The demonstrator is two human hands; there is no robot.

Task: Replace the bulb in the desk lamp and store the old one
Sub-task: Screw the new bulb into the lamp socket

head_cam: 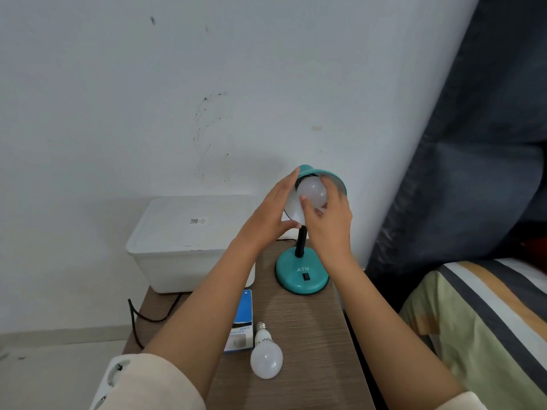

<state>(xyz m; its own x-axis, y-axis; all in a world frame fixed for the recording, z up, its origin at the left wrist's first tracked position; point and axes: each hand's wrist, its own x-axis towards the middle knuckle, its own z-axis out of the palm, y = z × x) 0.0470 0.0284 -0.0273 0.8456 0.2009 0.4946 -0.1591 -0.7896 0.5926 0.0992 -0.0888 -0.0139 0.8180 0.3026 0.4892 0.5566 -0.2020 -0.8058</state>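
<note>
A teal desk lamp stands on its round base at the back of a small wooden table. Its shade is tilted towards me, with a white bulb inside it. My right hand has its fingers wrapped around that bulb. My left hand cups the left side of the shade, thumb under its rim. A second white bulb lies loose on the table near me, its screw cap pointing away. Next to it lies a blue and white bulb box, partly hidden by my left forearm.
A white lidded plastic box sits at the table's back left, against the wall. A black cord hangs off the left edge. A bed with a striped cover and a dark curtain close off the right side.
</note>
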